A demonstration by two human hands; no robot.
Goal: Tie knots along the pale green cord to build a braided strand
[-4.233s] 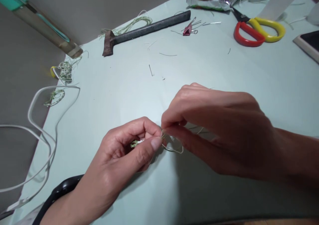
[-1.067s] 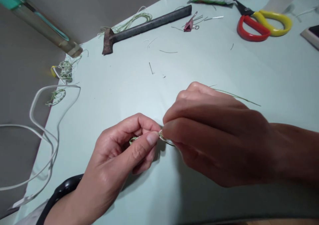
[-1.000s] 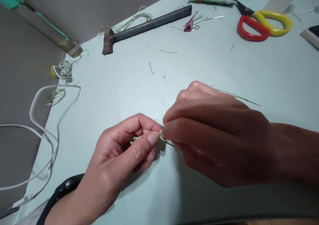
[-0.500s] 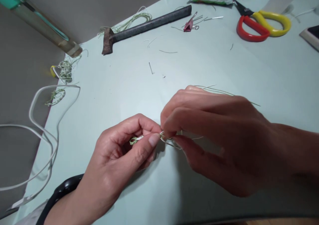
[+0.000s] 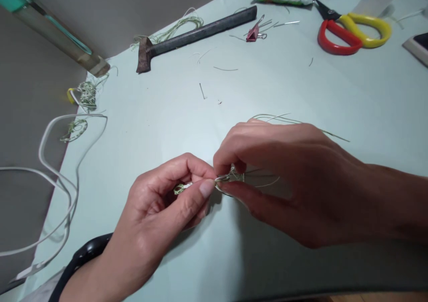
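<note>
My left hand (image 5: 167, 204) pinches a small green-and-white braided cord (image 5: 181, 188) between thumb and forefinger. Its looped end pokes out inside the curled fingers. Loose thin strands (image 5: 238, 176) fan out to the right of the pinch. Up against the left fingertips, my right hand (image 5: 284, 181) has its thumb and forefinger closed around these strands, close to the knot. Just where the right fingertips press is partly hidden. Longer green strands (image 5: 334, 135) run out past the back of the right hand onto the table.
A hammer (image 5: 200, 34) lies at the back, with a cord bundle (image 5: 187, 24) behind it. Beside it are a pink binder clip (image 5: 253, 33) and red-and-yellow scissors (image 5: 341, 43). A white cable (image 5: 75, 181) loops at the left edge near knotted cord pieces (image 5: 87, 96).
My right hand has tilted and its thumb has moved left toward the left fingertips. More of the strands now show between its thumb and forefinger. The left hand stays put.
</note>
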